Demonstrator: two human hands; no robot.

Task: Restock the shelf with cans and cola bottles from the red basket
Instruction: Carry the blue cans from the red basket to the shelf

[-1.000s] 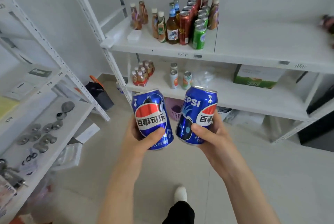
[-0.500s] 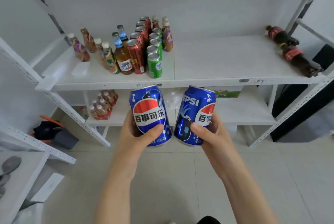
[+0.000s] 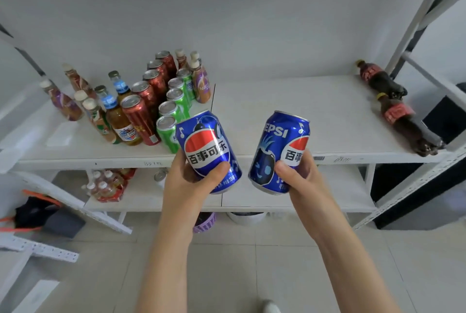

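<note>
My left hand (image 3: pixel 191 186) grips a blue Pepsi can (image 3: pixel 208 146), tilted a little to the left. A second blue Pepsi can (image 3: pixel 280 146) leans right in the grip of my right hand (image 3: pixel 301 179). Both cans hover just in front of the white shelf (image 3: pixel 290 116), at the height of its front edge. Rows of green cans (image 3: pixel 174 108) and red cans (image 3: pixel 141 113) stand on the shelf's left half, close to the left can. Two cola bottles (image 3: pixel 401 116) lie on their sides at the shelf's far right end. The red basket is out of view.
Glass and plastic drink bottles (image 3: pixel 111 116) stand left of the cans. A lower shelf (image 3: pixel 252 201) holds a shrink-wrapped bottle pack (image 3: pixel 108 186) and one can. A purple basket (image 3: pixel 205 223) sits on the floor beneath. Another white rack (image 3: pixel 37 247) juts in at the left.
My view has swung right and closer to the shelf. Both hands have lifted the cans up to the shelf's front edge and spread them slightly apart.
</note>
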